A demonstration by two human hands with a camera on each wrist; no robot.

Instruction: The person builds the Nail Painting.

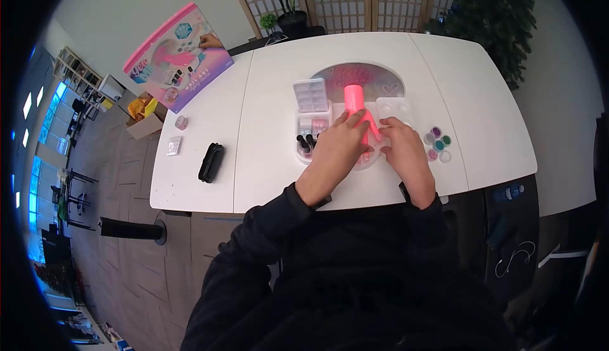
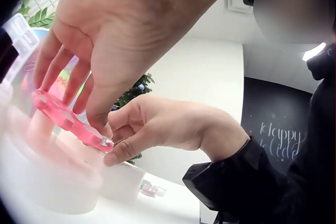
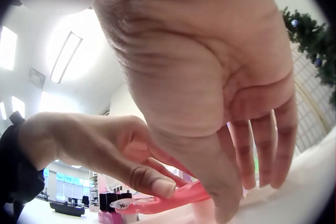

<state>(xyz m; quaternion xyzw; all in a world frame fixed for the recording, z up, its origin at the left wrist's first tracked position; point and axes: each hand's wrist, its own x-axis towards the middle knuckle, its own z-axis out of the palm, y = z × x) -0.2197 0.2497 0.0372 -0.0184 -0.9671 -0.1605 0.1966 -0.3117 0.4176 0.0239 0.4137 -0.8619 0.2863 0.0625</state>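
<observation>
A pink plastic model hand (image 1: pixel 354 98) stands on a white nail-art station, its fingers toward the person. Over its back reaches my left hand (image 1: pixel 337 143), fingers spread and mostly straight, touching it. In the left wrist view, the left thumb (image 2: pixel 101 116) comes down close to a tip of the pink fingers, which carry pale nails. From the right, my right hand (image 1: pixel 407 154) reaches to the model's side, its long fingers straight. The right thumb (image 3: pixel 224 195) overlaps the pink plastic in the right wrist view. Dark-capped nail polish bottles (image 1: pixel 306 143) stand beside the left hand.
Behind the model rises a rounded mirror (image 1: pixel 384 79). A lidded compartment case (image 1: pixel 311 94) and a white tray (image 1: pixel 394 105) flank it. Several glitter pots (image 1: pixel 438 140) lie right. A black case (image 1: pixel 210 162), small packet (image 1: pixel 174 146), round pot (image 1: pixel 182 122) and product box (image 1: pixel 181 62) are left.
</observation>
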